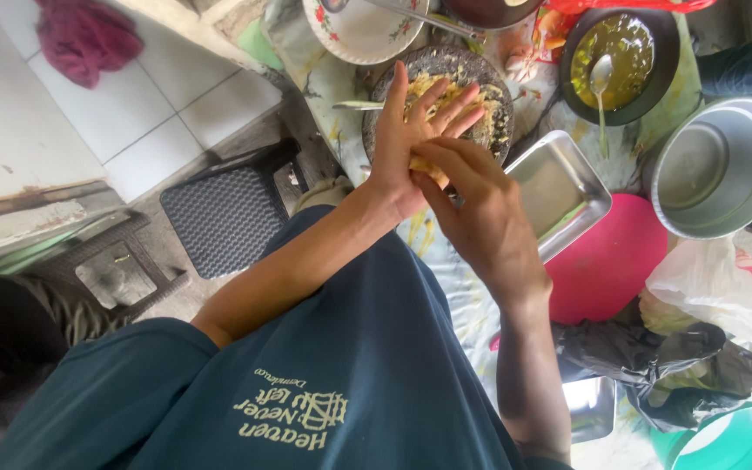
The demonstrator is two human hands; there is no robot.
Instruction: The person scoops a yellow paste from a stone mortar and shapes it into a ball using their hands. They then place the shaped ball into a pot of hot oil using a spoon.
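The left hand lies flat, fingers spread, gripping nothing; the right hand presses yellow dough against its palm, above a stone mortar.

Rough stone mortar; shiny metal tray; brushed metal pot; glossy red plastic lid.

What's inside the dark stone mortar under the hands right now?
The stone mortar holds a yellowish mashed mixture, and a metal spoon pokes out on one side. The left hand and right hand, pressing a lump together, cover its near part.
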